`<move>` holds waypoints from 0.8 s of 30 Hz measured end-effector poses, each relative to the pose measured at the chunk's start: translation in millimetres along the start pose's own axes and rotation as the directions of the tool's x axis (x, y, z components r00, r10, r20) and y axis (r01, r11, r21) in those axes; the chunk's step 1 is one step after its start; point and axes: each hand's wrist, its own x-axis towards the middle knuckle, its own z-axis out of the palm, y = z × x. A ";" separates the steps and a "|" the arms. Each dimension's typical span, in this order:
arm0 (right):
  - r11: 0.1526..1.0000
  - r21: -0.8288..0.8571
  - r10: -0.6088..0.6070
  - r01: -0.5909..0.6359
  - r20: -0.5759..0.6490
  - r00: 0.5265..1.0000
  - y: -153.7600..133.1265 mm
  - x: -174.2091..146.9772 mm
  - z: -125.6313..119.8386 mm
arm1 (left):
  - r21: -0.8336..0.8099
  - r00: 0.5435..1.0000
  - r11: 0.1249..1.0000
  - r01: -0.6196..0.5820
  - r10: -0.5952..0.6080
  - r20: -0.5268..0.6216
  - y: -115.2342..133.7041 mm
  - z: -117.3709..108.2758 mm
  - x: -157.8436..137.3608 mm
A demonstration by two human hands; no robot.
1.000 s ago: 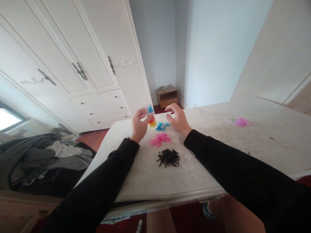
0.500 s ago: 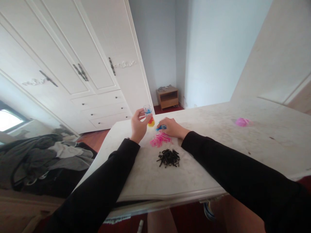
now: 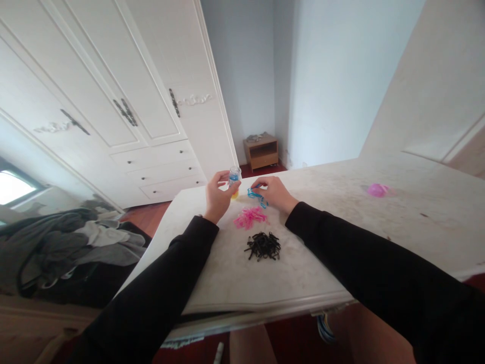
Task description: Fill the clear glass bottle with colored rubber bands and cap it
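Observation:
My left hand (image 3: 220, 194) is wrapped around a small clear jar (image 3: 235, 174) near the far edge of the table. Blue and yellow contents show through its wall. Just to the right, my right hand (image 3: 273, 192) pinches a bunch of blue rubber bands (image 3: 258, 194), some of which dangle toward the tabletop. Below the hands lies a loose heap of pink rubber bands (image 3: 250, 217). Closer to me is a pile of black rubber bands (image 3: 263, 246). My fingers partly hide the jar's lower half.
The pale table (image 3: 318, 273) has a worn surface, with a pink rounded object (image 3: 378, 190) at its right. A white wardrobe (image 3: 151, 116) stands beyond on the left, above heaped dark clothes (image 3: 76, 247). A small wooden nightstand (image 3: 261, 153) sits in the corner.
My right hand has lifted slightly, and the blue bands now hang spread out from its fingers. The jar is more upright in my left hand and slightly farther right.

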 end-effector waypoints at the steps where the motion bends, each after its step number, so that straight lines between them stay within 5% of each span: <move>1: 1.000 0.028 0.014 -0.014 -0.026 1.000 -0.2 0.2 -0.7 | 0.012 1.000 1.000 -0.009 0.009 0.006 -0.2 -0.2 -0.1; 12: 0.949 0.310 0.012 0.058 -0.219 0.976 -14.9 -2.1 -3.6 | 0.138 0.972 0.974 -0.178 0.151 0.182 -0.5 -1.0 -1.7; 24: 0.973 0.115 -0.188 0.202 -0.125 0.974 -16.5 -2.4 -3.3 | 0.058 0.960 0.977 -0.207 0.191 0.206 0.4 0.2 -4.4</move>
